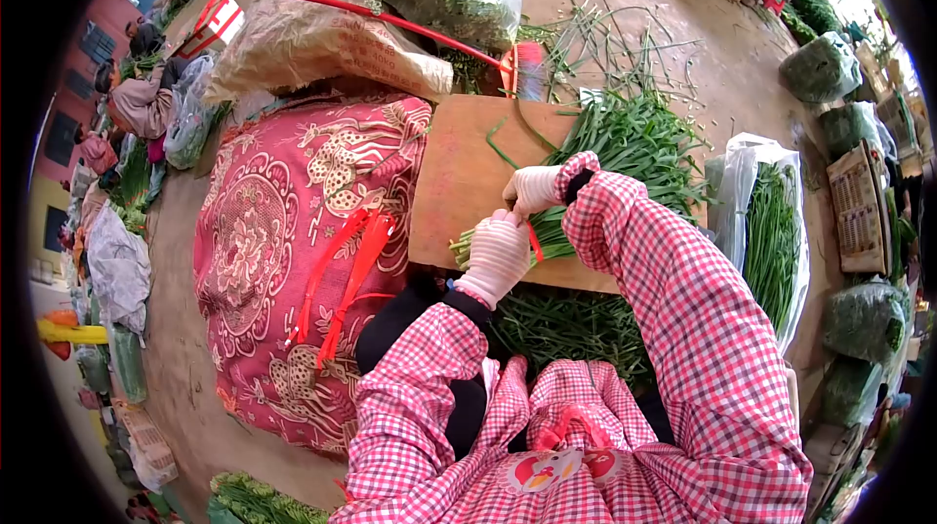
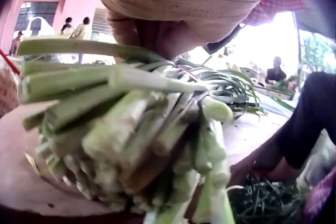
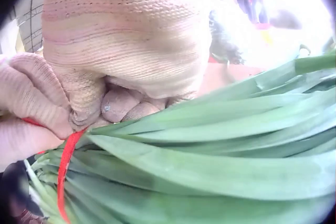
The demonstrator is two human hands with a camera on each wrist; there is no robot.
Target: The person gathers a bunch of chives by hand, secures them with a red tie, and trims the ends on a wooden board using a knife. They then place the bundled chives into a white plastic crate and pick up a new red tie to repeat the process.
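A bundle of green leafy stalks lies across a brown board, its pale cut ends toward the left. Round the bundle runs a red tie. Both hands wear striped knit gloves and meet at the tie on top of the stalks. The left hand pinches the tie with finger and thumb. Beside it the right hand has its fingers curled at the tie, thumb and fingertip close against the left fingers. The tie's ends are mostly hidden by the gloves.
Spare red strips lie on a patterned pink cloth at the left. A red-handled broom rests by a sack beyond the board. Bagged greens stand at the right; loose leaves lie below the board.
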